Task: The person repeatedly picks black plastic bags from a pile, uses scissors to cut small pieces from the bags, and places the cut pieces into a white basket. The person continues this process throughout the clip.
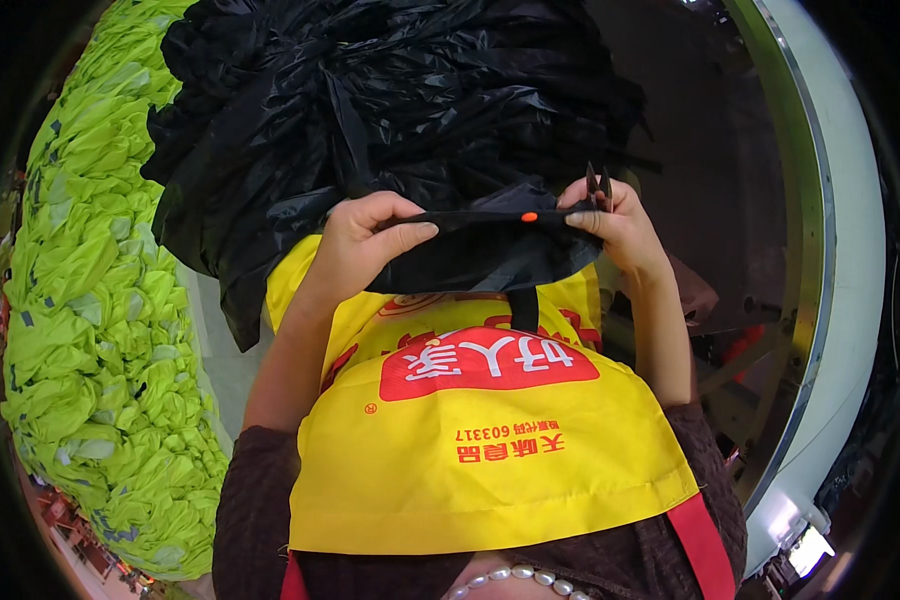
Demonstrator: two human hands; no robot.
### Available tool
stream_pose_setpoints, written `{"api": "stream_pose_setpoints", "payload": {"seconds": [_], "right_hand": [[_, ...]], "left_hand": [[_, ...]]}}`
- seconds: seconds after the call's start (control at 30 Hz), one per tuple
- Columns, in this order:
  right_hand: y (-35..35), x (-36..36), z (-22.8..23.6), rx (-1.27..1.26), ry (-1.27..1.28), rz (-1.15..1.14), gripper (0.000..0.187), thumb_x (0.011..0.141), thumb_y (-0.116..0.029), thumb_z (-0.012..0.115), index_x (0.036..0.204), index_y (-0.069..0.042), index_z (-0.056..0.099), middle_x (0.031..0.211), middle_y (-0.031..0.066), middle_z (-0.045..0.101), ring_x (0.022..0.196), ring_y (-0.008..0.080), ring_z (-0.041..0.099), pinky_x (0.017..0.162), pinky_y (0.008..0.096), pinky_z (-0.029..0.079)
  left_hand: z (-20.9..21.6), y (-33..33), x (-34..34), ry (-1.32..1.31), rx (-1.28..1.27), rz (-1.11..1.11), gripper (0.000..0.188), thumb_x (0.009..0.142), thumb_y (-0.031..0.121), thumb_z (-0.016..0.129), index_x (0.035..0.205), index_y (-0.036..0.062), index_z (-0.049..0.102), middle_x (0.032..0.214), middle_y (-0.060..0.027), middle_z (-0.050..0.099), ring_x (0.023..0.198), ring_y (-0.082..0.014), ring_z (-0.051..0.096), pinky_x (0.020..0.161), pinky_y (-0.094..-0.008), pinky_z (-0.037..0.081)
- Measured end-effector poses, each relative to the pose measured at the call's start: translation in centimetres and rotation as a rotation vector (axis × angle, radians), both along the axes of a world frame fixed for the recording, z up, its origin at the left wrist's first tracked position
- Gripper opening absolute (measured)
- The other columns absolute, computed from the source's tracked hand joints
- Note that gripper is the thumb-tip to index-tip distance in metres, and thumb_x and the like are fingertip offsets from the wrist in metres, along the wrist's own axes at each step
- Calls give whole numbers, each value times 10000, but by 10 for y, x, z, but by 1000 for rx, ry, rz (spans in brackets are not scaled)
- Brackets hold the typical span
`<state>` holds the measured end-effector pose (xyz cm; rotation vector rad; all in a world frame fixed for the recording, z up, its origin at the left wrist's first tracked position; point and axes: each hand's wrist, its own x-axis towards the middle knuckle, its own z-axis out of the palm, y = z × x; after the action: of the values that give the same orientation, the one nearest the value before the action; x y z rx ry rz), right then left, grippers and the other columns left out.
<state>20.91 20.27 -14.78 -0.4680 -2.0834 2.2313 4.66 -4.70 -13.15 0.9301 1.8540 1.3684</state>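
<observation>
Between my two hands a black fabric piece [485, 255] is stretched along its upper edge, and a small orange dot [529, 217] shows on that edge near my right hand. My left hand [362, 240] pinches the edge at its left end, thumb on top. At the other end my right hand [615, 222] pinches the fabric between thumb and finger. Small thread snips [597, 185] are also in my right hand, their dark blades pointing up and away. The lower part of the fabric hangs over my yellow apron [490, 450].
A large heap of black fabric [390, 110] lies just beyond my hands. On the left stands a long pile of bright lime-green fabric [110, 300]. To the right is a dark surface [730, 190] bordered by a curved pale edge [850, 250].
</observation>
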Motion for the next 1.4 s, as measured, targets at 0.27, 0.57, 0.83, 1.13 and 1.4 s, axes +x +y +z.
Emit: {"api": "stream_pose_setpoints", "payload": {"seconds": [0.27,0.57,0.83,1.13,1.4], "right_hand": [[2,-4,-3,-175,-142,-115,167,729,-82,676,883,-55,617,759,-13,577,709,67,516,664,198,399],[2,29,15,79,-224,-113,180,734,-100,692,866,-41,584,674,-56,523,595,29,430,550,169,339],[12,33,-12,-257,69,-178,98,786,-104,654,842,-38,608,701,-53,547,599,18,435,540,165,333],[14,28,-17,-135,82,-197,176,864,-231,558,827,-60,571,688,-56,490,594,24,409,552,172,334],[18,32,17,-197,-191,-412,393,919,-415,397,868,-70,578,627,-63,444,486,3,321,413,158,236]], "left_hand": [[-13,-5,-9,-450,-34,28,132,827,76,570,915,6,641,847,-30,641,769,-90,586,724,-215,464],[-12,-1,-8,-547,43,67,137,838,69,563,948,10,620,865,-21,630,796,-83,577,755,-191,450],[-18,11,3,-691,286,309,91,860,90,547,909,36,602,836,-37,634,761,-95,598,727,-208,489],[-18,11,10,-903,280,349,86,870,114,541,890,47,591,777,-6,608,706,-58,579,631,-183,472],[-11,13,17,-780,331,434,104,878,104,527,904,21,585,849,-33,614,776,-86,575,730,-186,461]]}}
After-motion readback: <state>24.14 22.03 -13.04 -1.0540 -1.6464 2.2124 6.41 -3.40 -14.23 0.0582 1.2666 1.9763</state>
